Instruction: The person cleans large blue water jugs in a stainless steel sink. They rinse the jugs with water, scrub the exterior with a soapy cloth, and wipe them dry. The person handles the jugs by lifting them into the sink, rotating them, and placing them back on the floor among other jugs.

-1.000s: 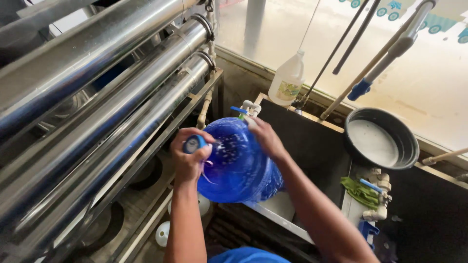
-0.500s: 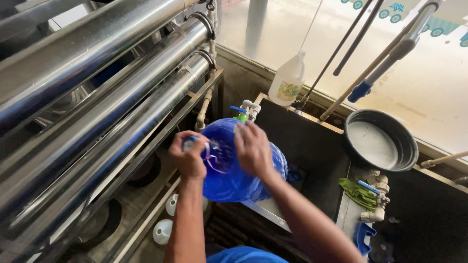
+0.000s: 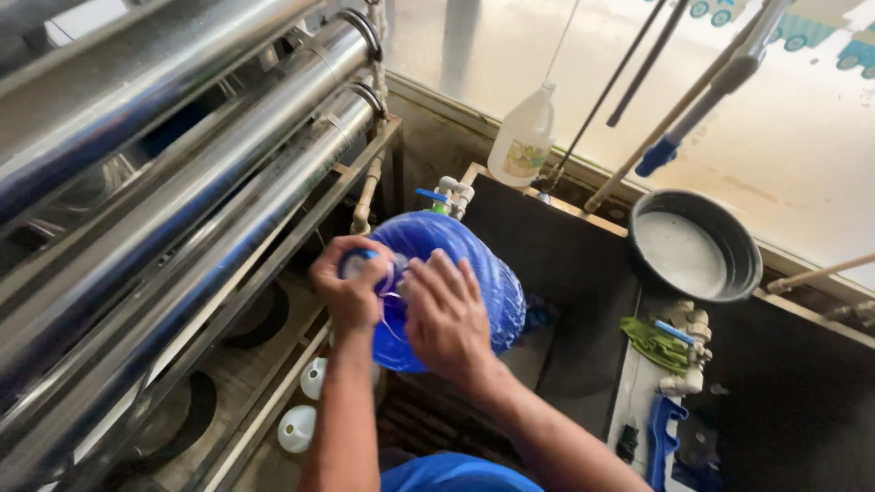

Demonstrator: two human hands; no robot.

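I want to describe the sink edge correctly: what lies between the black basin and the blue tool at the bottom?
In the head view, between the black basin and the blue tool lie a green cloth and a white pipe valve.

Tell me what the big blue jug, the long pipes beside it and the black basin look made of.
Blue jug: translucent plastic, glossy; light passes through its wall. Pipes: polished metal, probably stainless steel, with mirror-like streaks of reflection. Black basin: likely matte plastic or rubber, with a dull, thick rim; I cannot tell which.
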